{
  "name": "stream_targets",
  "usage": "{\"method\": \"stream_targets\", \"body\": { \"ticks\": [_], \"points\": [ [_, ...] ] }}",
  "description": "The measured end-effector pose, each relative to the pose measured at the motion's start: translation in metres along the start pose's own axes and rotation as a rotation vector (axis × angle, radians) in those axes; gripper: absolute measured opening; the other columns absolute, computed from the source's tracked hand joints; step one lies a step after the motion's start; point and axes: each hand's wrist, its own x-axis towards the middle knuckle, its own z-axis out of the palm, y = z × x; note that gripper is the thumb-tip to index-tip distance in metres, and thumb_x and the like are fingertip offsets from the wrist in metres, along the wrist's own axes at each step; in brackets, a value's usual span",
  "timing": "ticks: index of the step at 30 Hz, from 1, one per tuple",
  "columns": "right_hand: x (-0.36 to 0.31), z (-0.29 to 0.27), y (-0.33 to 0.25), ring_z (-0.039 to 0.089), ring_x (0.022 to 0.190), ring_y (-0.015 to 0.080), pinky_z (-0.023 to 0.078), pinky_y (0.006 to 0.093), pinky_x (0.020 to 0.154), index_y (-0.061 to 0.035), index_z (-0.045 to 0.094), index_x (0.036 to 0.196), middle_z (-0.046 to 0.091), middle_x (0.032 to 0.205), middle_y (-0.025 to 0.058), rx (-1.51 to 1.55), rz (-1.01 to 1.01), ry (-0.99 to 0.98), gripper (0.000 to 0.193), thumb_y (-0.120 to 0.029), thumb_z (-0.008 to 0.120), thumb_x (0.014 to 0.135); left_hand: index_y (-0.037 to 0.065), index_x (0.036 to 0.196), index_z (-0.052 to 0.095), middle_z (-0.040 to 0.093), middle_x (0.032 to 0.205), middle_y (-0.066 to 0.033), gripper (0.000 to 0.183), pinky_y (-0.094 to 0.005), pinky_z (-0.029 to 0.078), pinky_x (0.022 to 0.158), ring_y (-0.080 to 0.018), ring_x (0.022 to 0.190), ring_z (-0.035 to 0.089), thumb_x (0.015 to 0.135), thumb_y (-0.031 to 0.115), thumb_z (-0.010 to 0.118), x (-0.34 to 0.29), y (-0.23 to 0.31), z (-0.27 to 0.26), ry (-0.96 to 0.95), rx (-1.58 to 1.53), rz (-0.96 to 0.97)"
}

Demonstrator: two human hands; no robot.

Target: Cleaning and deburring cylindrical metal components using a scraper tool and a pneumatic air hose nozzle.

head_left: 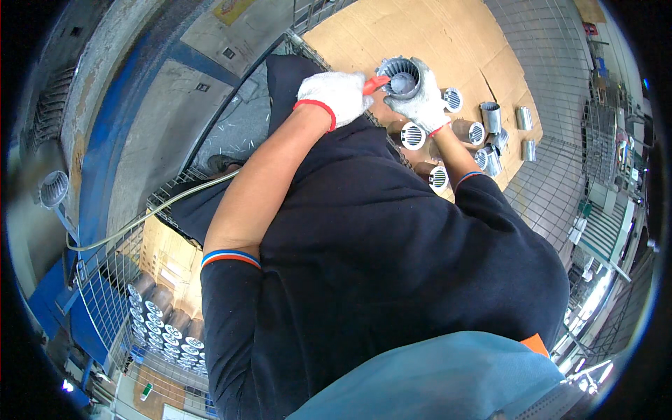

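My right hand (418, 98), in a white knit glove, is closed on the side of a grey metal cylinder with inner fins (402, 82). The cylinder's open end faces up. My left hand (337, 96), gloved the same way, is wrapped round a red-handled tool (376, 85). The tool's front end meets the left rim of the cylinder; its exact kind cannot be made out. Just below my right hand, more metal cylinders with slotted ends (413, 136) lie on the cardboard (420, 31).
A wire mesh cage (105, 294) at the lower left holds many stacked cylinders (171, 329). A pale hose (154, 210) runs across the left side. Two short cylinders (523, 118) lie near the cardboard's right edge, beside a wire mesh panel (542, 63).
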Motion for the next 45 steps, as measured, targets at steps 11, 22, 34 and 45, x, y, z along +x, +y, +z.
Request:
{"method": "stream_targets", "body": {
  "ticks": [11,22,34,45],
  "points": [
    [0.007,-0.002,-0.008,0.075,0.088,0.0387,0.06,0.0437,0.081,-0.0021,0.068,0.112,0.075,0.094,0.0174,-0.04,-0.226,0.161,0.061,-0.03,0.091,0.063,0.008,0.114,0.071,0.075,0.114,-0.0203,0.049,-0.0497,0.055,0.093,-0.0403,0.108,0.07,0.096,0.052,0.061,-0.011,-0.005,-0.014,-0.085,-0.049,0.055],
    [0.006,-0.003,-0.014,0.075,0.09,0.0376,0.059,0.0426,0.081,-0.0043,0.068,0.111,0.075,0.096,0.0166,-0.134,-0.213,0.165,0.061,-0.032,0.091,0.062,0.013,0.117,0.075,0.077,0.115,-0.0146,0.041,-0.0495,0.058,0.091,-0.0367,0.108,0.073,0.096,0.046,0.06,-0.015,-0.003,-0.012,-0.046,0.03,0.048],
    [-0.001,-0.003,-0.024,0.075,0.099,0.0338,0.059,0.0406,0.088,-0.0013,0.064,0.122,0.075,0.107,0.018,-0.019,-0.167,0.142,0.069,-0.031,0.092,0.066,0.009,0.109,0.072,0.075,0.109,-0.0193,0.046,-0.0505,0.055,0.09,-0.0406,0.105,0.071,0.096,0.051,0.061,-0.006,0.0,-0.011,0.054,0.015,0.013],
    [0.001,-0.006,-0.035,0.07,0.113,0.0336,0.055,0.0414,0.099,0.0028,0.056,0.135,0.071,0.119,0.02,-0.028,-0.067,-0.057,0.086,-0.029,0.093,0.064,0.011,0.114,0.076,0.076,0.115,-0.0153,0.043,-0.0487,0.057,0.09,-0.0366,0.108,0.072,0.096,0.047,0.058,-0.011,0.001,-0.023,0.014,0.084,-0.03]
  ]
}}
